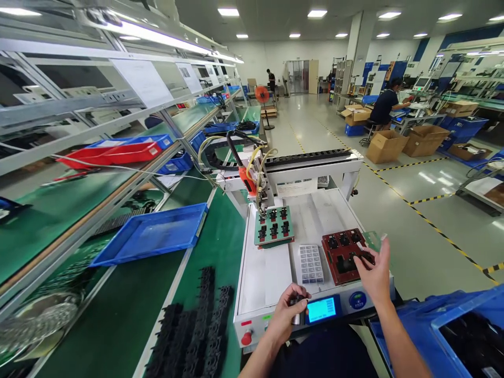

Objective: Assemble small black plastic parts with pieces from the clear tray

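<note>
Left grip (288, 310) closed round a small dark part (294, 300) beside the lit display (322, 310), I see the right grip (376, 269) pinching a black component (367, 256) at the red fixture (334, 270) beneath it.

The white machine bed (271, 268) carries a green fixture (273, 221) (farther back than its neighbours), a pale gridded tray (313, 282) and a red fixture (339, 251); alongside, the green surface (224, 247) bears rows of black parts (221, 320).

White wall (255, 55), glossy floor (315, 121), ceiling lights (317, 14)
</note>
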The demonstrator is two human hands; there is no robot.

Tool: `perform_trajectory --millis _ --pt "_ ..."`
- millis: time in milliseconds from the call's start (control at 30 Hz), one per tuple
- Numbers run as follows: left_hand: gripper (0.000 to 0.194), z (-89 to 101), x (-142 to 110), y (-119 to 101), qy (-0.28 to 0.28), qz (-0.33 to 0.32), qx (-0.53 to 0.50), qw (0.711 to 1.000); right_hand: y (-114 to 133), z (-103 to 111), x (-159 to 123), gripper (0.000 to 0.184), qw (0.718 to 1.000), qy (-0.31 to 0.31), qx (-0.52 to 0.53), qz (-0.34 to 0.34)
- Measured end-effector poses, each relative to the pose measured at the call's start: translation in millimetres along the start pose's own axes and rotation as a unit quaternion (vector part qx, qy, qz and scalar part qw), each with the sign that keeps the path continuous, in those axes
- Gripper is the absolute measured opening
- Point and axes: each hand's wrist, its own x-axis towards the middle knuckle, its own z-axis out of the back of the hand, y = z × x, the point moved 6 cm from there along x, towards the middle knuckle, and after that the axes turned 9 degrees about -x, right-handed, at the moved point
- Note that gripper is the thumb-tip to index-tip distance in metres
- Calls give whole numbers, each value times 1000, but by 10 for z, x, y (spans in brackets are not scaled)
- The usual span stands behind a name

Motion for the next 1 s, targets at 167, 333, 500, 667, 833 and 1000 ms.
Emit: perform_trajectory --millis 167,333,500,667,833,1000 --pt "62 -193 102 185 67 15 39 997 546 -199 -219 130 978 111 140 -105" --pt "89 -90 103 274 46 -23 49 997 816 -513 -568 103 944 230 219 -91" --pt "78 37 -20 -85 -32 -169 171 970 921 -421 -662 89 970 146 182 -64" --pt "60 -193 -101 -454 2 -252 281 926 1001 -505 -848 89 939 241 217 -115" --pt "52 -289 -167 -549 7 -305 324 896 972 -618 -945 95 949 259 151 -99" --pt "54 -337 -198 -581 12 -327 339 882 1006 -638 -952 96 958 257 108 -74"
